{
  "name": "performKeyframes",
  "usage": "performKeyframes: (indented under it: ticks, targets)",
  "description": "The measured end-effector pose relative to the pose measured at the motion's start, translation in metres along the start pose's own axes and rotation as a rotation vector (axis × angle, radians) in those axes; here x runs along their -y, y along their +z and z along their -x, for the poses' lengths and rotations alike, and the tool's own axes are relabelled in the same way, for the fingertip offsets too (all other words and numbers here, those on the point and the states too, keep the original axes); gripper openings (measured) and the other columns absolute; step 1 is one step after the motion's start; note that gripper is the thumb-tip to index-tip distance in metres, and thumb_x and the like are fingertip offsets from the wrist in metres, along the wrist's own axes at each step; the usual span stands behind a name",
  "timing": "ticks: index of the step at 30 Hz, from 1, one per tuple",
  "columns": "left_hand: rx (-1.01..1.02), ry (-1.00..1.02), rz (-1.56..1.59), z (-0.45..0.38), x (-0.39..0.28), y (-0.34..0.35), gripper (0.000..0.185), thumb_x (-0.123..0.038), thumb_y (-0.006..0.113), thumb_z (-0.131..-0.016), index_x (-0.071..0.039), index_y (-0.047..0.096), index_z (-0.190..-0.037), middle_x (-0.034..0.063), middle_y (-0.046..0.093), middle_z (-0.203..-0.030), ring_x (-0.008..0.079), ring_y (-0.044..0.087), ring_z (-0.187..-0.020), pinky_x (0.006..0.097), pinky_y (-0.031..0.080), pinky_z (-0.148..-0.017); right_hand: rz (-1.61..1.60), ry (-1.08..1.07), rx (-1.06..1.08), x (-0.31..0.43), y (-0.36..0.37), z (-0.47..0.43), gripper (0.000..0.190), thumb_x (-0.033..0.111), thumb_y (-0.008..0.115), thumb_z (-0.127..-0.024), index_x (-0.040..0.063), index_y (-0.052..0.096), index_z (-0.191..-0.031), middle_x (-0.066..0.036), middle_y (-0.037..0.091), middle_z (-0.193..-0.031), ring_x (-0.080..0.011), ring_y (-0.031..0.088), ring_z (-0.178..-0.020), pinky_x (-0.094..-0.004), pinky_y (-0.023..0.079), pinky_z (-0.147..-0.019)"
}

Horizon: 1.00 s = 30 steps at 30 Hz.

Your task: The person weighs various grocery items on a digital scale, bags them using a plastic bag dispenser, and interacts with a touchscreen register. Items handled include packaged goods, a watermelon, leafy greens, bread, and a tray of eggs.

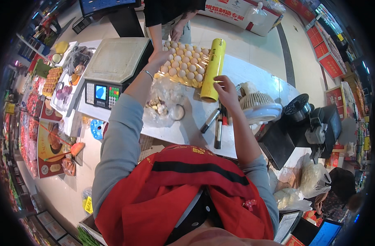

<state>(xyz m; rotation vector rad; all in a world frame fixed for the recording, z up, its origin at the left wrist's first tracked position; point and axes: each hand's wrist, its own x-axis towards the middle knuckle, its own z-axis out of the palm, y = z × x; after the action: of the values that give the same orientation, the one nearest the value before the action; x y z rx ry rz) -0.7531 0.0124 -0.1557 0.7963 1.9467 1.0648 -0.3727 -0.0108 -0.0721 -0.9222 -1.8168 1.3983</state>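
A tray of eggs sits at the far side of the white table, with shiny clear film over at least part of it. My left hand is at the tray's left edge; its fingertips are partly hidden, so its grip is unclear. Against the tray's right side lies a yellow roll of plastic film, lengthwise away from me. My right hand is beside the roll's near right side, fingers apart and curved, fingertips at or close to its surface. Nearer me, a clear plastic bag contains small pale pieces, possibly garlic.
A weighing scale stands left. Several markers, a white fan and a black device with a spool are at right. Across the table, another person reaches one arm close behind my left hand.
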Motion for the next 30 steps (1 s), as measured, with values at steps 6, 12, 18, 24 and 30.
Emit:
performKeyframes:
  ticks: [6, 12, 18, 24, 30]
  targets:
    - [-0.379, 0.269, 0.048, 0.010, 0.038, 0.016, 0.031, -0.030, 0.064, -0.087, -0.002, 0.065, -0.100, 0.0121, 0.065, -0.092, 0.0246, 0.062, -0.092, 0.0359, 0.050, -0.077, 0.206, 0.089, 0.104, -0.034, 0.029, -0.128, 0.029, 0.019, 0.064, -0.089, -0.002, 0.062, -0.108, -0.013, 0.068, -0.098, -0.0214, 0.066, -0.090, -0.0323, 0.052, -0.078]
    - [-0.526, 0.343, -0.128, 0.004, 0.069, 0.011, 0.029, -0.026, 0.056, -0.091, -0.003, 0.066, -0.105, 0.0196, 0.065, -0.098, 0.0348, 0.062, -0.097, 0.0413, 0.048, -0.087, 0.115, 0.311, 0.103, -0.073, 0.050, -0.227, 0.039, 0.024, 0.063, -0.089, -0.004, 0.059, -0.116, -0.017, 0.065, -0.109, -0.0256, 0.064, -0.097, -0.0343, 0.051, -0.083]
    - [-0.405, -0.127, 0.050, -0.066, 0.067, -0.001, 0.049, -0.033, 0.047, -0.094, 0.004, 0.053, -0.126, 0.0270, 0.058, -0.122, 0.0378, 0.053, -0.118, 0.0395, 0.041, -0.100, 0.784, -0.083, -0.460, -0.111, 0.077, -0.221, 0.047, 0.029, 0.070, -0.079, 0.002, 0.059, -0.116, -0.019, 0.054, -0.122, -0.0357, 0.051, -0.113, -0.0457, 0.040, -0.097]
    - [-0.148, -0.193, 0.165, -0.105, 0.075, -0.018, 0.071, -0.047, 0.052, -0.094, 0.013, 0.047, -0.131, 0.0210, 0.057, -0.126, 0.0241, 0.053, -0.117, 0.0321, 0.038, -0.101, 0.963, 0.038, -0.590, -0.126, 0.018, -0.199, 0.041, 0.024, 0.069, -0.081, 0.003, 0.056, -0.113, -0.017, 0.054, -0.117, -0.0323, 0.053, -0.105, -0.0436, 0.044, -0.090]
    - [-0.095, -0.145, 0.207, -0.123, 0.070, -0.012, 0.079, -0.055, 0.047, -0.095, 0.012, 0.041, -0.137, 0.0231, 0.050, -0.136, 0.0244, 0.047, -0.125, 0.0320, 0.035, -0.105, -0.438, 0.489, -0.032, -0.090, 0.096, -0.104, 0.028, 0.018, 0.060, -0.093, 0.002, 0.054, -0.114, -0.010, 0.062, -0.102, -0.0186, 0.062, -0.089, -0.0306, 0.050, -0.075]
